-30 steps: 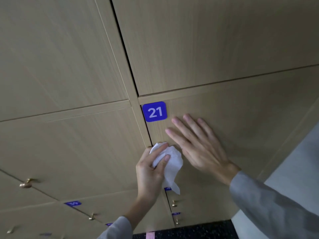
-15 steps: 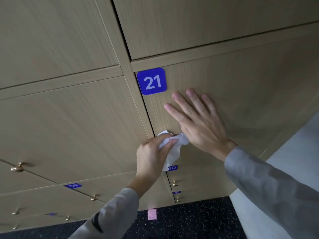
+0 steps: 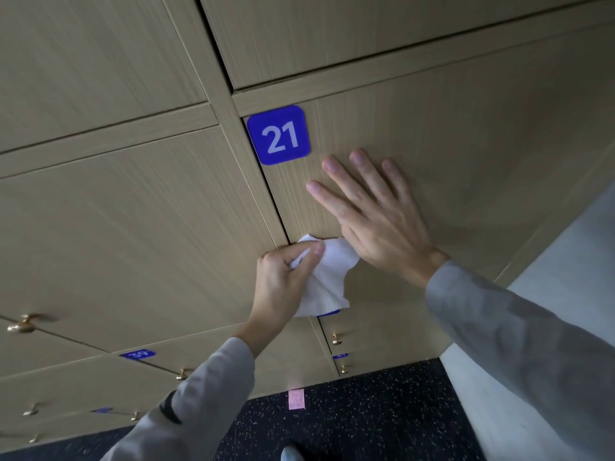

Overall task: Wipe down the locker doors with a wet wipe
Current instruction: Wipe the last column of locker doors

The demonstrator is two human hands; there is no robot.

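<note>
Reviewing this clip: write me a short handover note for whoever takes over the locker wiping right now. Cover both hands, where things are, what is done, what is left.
Left hand: grips the white wet wipe, its top bunched against the left edge of locker door 21; the rest hangs loose.
Right hand: fingers straight, flat on door 21, just right of the wipe and below the blue number plate.
Done: the pictures do not show which doors are already wiped.
Left: wipe the face of door 21, then the neighbouring doors, such as door 39 lower left.

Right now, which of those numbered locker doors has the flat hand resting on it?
The door with the blue 21 plate: the right hand lies flat on it, just below the plate. The door marked 39, lower left, is untouched.
</note>
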